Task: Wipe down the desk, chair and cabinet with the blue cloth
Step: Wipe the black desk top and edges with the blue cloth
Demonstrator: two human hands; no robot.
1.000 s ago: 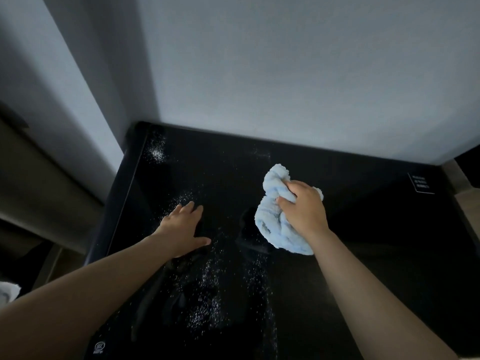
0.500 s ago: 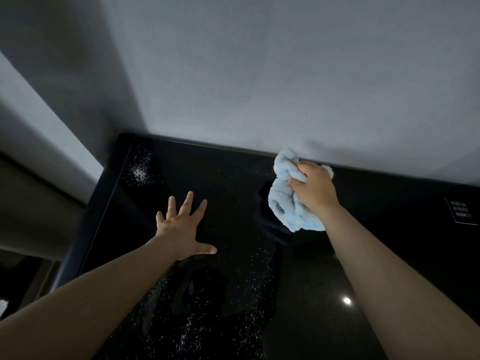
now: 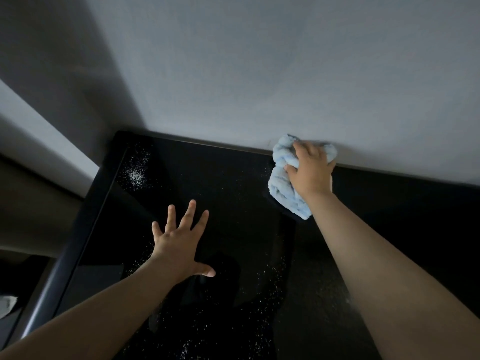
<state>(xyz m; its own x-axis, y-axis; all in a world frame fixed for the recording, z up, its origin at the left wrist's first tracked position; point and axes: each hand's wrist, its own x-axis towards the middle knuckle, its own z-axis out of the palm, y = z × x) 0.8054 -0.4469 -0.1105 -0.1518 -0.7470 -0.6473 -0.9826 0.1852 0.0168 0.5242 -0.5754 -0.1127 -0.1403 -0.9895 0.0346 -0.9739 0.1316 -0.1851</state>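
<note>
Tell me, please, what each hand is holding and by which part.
The right hand grips the bunched blue cloth around its upper middle; the lower end sticks out free. The left hand holds nothing, fingers spread straight.

The black top (image 3: 233, 193) is hard, smooth and highly glossy, like glass or lacquer, with dim mirror images lying across it. White specks (image 3: 136, 175) dull the shine in a dense patch at the far left corner and a looser scatter over the near middle. Its left edge (image 3: 59, 276) is rounded, with a softer satin sheen. The cloth (image 3: 279, 178) at the far right is pale blue, thick and fluffy, its plush pile in soft ridges. The wall (image 3: 259, 74) behind is matt and faintly grainy, like plain paint.
</note>
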